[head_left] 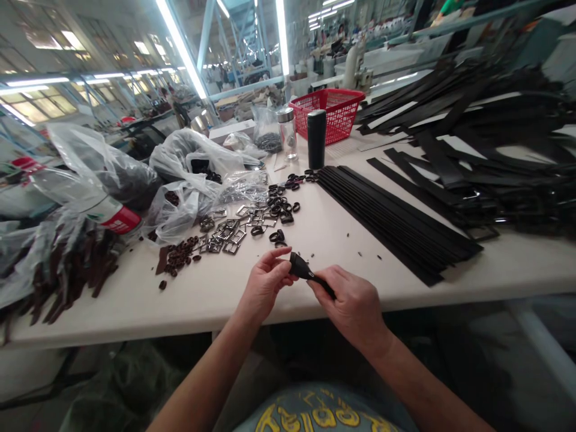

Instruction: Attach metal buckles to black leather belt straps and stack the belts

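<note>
A short black strap [300,267], apparently leather, is held between my two hands just above the table's front edge. Its wide end is pinched by my left hand [263,285], with the index finger stretched along the tip. My right hand [355,300] is closed round the narrower part, thumb on top. A small pale slot or hole shows in the strap between the hands. Just beyond my left fingers lie black belt loops [281,207] and a scatter of metal buckles [227,235]. The strap's far end is hidden in my right palm.
Brown loops [180,253] and plastic bags [180,162] spread to the left. Black strips [391,222] lie stacked on the right, with a larger strap pile [486,138] behind. A black tumbler [317,141], glass jar [288,138] and red basket [348,114] stand at the back.
</note>
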The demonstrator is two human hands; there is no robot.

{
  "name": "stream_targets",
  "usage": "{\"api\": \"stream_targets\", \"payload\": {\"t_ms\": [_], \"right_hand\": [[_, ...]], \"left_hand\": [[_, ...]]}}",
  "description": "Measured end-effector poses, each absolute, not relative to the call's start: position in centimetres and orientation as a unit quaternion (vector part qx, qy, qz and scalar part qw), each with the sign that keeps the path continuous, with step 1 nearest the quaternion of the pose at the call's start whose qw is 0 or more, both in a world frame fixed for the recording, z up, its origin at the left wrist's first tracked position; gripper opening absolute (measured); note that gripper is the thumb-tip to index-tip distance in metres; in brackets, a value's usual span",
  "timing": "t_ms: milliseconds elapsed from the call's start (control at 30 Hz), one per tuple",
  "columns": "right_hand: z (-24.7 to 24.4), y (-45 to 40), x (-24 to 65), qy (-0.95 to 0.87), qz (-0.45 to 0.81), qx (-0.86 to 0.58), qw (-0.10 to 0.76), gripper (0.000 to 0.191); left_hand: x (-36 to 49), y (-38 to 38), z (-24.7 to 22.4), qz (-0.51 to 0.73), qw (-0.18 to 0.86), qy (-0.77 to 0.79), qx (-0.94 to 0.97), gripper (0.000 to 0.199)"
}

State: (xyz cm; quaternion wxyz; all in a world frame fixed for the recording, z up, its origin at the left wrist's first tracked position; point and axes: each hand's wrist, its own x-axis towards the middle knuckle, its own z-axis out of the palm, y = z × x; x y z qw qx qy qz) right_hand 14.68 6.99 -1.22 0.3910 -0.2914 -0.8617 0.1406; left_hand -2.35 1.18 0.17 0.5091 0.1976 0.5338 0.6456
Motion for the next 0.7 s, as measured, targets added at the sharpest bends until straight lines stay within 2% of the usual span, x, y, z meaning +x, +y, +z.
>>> {"api": "stream_targets", "payload": {"t_ms": [300,433,600,700], "right_hand": [[-1.5,6.2,15.0,-0.867,0.153,-0.261,0.396,0.017],[-2.1,6.0,14.6,-0.849,0.187,-0.287,0.404,0.015],[-2.2,6.2,14.8,-0.822,0.288,-0.287,0.400,0.008],[-1.8,6.3,15.6,-0.805,0.402,-0.282,0.334,0.017]], "left_hand": [[-2.1,1.0,0.2,0.583,0.567,0.544,0.208,0.036],[-0.3,0.4,-0.7,0.580,0.583,0.517,0.235,0.038],[0.6,-0.4,-1.5,0.618,0.521,0.507,0.299,0.032],[-0.4,-0.5,-1.2,0.626,0.457,0.522,0.358,0.021]]}}
